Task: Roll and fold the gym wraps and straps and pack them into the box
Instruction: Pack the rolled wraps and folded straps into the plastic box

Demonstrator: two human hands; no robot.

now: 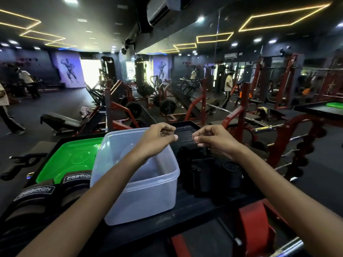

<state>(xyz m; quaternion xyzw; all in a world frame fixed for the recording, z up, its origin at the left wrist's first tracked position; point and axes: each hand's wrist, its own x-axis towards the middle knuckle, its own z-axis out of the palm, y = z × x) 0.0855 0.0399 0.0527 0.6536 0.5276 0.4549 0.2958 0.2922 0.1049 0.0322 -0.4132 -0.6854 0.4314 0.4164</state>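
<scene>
Our left hand [157, 138] & right hand [213, 140] raised over clear plastic box [141, 193], fingers curled, empty, black rolled wraps [232, 173] on desk [185, 227] nearby

A gym: red weight machines [187, 106], benches [61, 122], plate-loaded barbells [168, 106], and apparently a mirrored wall [259, 71].

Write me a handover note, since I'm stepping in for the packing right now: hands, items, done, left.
Left hand and right hand: raised over the tray, fingers curled, nothing visibly held.
Clear plastic box: open, looks empty; green lid lies to its left.
PROIRON wraps: unrolled, left of the box.
Black straps: heaped right of the box, some apparently rolled.
Done: nothing packed.
Left: roll, fold and pack everything.
</scene>
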